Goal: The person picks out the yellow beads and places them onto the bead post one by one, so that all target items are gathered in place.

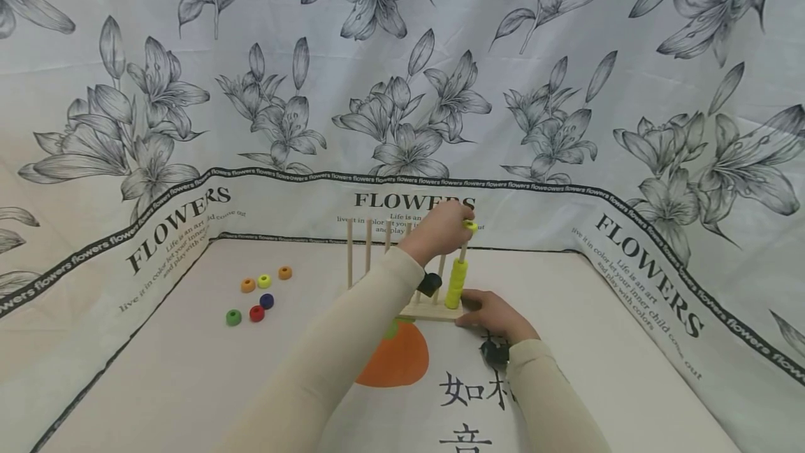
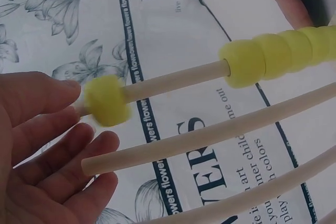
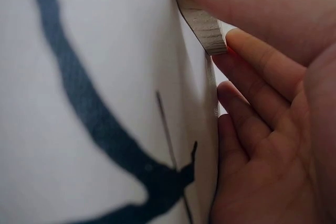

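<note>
A wooden peg rack (image 1: 434, 312) stands on the cloth, with several upright pegs. Its rightmost peg carries a stack of yellow beads (image 1: 456, 285). Near the top of that peg, my left hand (image 1: 440, 229) is beside one more yellow bead (image 2: 107, 100). In the left wrist view this bead is threaded on the peg and blurred, just past the thumb and index fingertips, with the other fingers loosely spread. Down at the rack's right end, my right hand (image 1: 493, 313) holds the wooden base (image 3: 207, 27) between thumb and fingers.
Left of the rack lie loose beads: a green bead (image 1: 233, 317), a red bead (image 1: 256, 313), a blue bead (image 1: 267, 300), another yellow bead (image 1: 264, 281) and two orange ones. Bare pegs (image 1: 349, 250) rise to the left. A flower-printed cloth (image 1: 409, 124) hangs behind.
</note>
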`<action>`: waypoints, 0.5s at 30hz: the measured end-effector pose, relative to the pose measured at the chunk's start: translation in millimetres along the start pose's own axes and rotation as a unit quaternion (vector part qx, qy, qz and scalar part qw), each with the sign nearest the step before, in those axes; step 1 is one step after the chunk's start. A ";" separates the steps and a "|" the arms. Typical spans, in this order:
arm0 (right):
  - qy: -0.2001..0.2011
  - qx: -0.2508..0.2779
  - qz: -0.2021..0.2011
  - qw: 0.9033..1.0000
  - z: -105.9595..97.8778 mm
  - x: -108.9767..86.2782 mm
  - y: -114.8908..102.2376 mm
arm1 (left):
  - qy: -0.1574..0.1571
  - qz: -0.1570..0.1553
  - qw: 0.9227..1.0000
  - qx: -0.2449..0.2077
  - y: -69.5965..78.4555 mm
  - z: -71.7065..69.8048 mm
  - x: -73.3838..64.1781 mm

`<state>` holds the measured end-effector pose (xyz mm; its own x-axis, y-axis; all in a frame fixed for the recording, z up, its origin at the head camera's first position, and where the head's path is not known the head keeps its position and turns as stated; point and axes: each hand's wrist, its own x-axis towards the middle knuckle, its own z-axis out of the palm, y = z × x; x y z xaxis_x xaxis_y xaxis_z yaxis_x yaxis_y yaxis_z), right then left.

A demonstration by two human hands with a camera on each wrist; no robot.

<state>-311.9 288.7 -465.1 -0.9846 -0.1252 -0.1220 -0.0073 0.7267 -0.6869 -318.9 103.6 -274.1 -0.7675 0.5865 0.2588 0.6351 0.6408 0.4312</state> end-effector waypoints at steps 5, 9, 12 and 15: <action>-0.001 -0.001 0.000 1.000 -0.4 0.2 0.3 | 0.009 0.013 1.000 0.015 -4.7 0.2 -0.8; 0.000 0.001 0.004 1.000 -0.9 0.9 0.4 | 0.022 0.008 1.000 0.020 -7.6 -1.3 -2.2; -0.002 0.000 0.005 1.000 -1.0 0.8 0.5 | 0.028 0.003 0.999 0.027 -10.0 -3.5 -4.6; -0.004 0.001 0.010 1.000 -0.6 1.1 0.6 | 0.035 0.001 0.999 0.029 -13.9 -7.3 -7.3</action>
<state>-313.1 289.4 -465.2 -0.9832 -0.1154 -0.1411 0.0130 0.7277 -0.6857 -322.8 86.8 -275.7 -0.7692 0.5534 0.3195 0.6390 0.6688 0.3799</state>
